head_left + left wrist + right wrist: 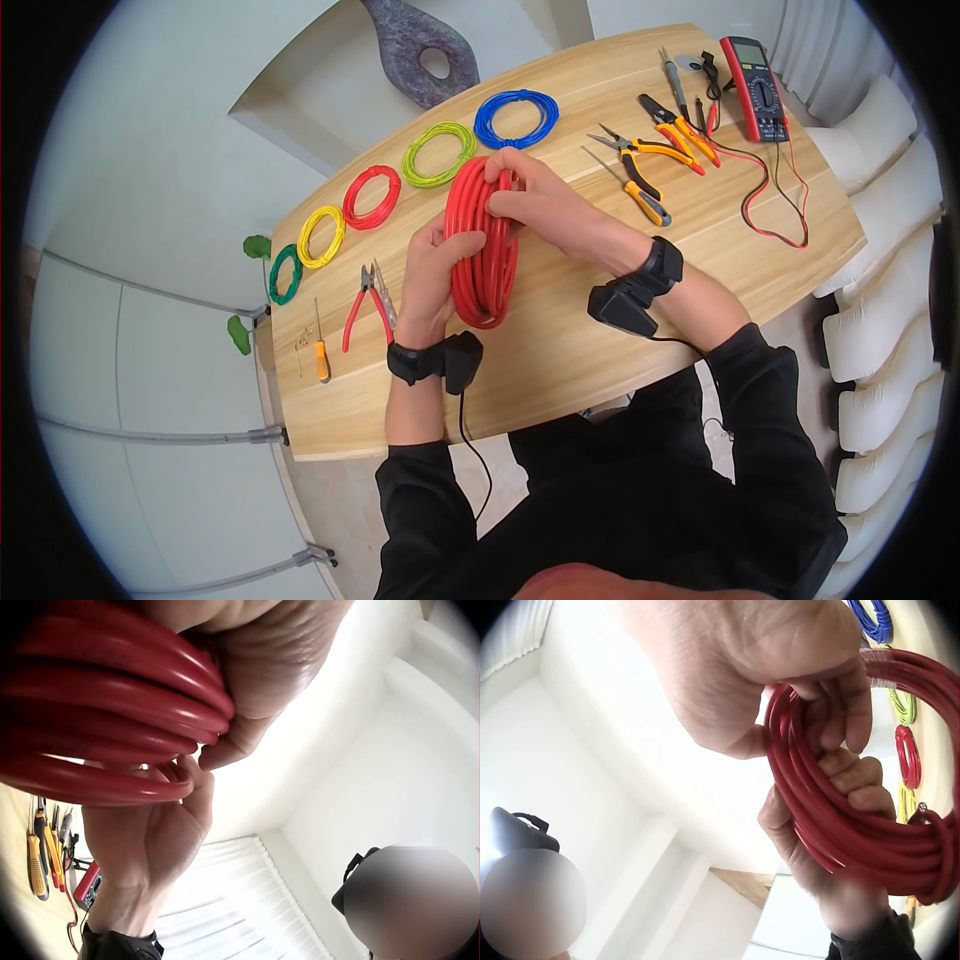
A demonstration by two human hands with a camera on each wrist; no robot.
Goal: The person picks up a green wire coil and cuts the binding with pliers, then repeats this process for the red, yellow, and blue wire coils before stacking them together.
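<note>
A thick coil of glossy red cable (492, 285) is held up over the table between both hands. My left hand (428, 275) grips its near left side, thumb across the outside; in the right wrist view its fingers (859, 786) curl inside the loop. Higher up, my right hand (548, 205) holds the far right side, with thumb and fingers bent over the strands. Clear wrapping (877, 667) binds one part of the coil in the right wrist view. The left wrist view has the red strands (112, 697) close up, with the right palm (146, 840) behind them.
Thinner wire coils in green (285, 275), yellow (320, 238), red (372, 198), yellow-green (438, 156) and blue (516, 120) line the table's far edge. Red-handled cutters (366, 305) and an orange screwdriver (322, 362) lie left. Pliers (640, 155) and a multimeter (757, 90) are right.
</note>
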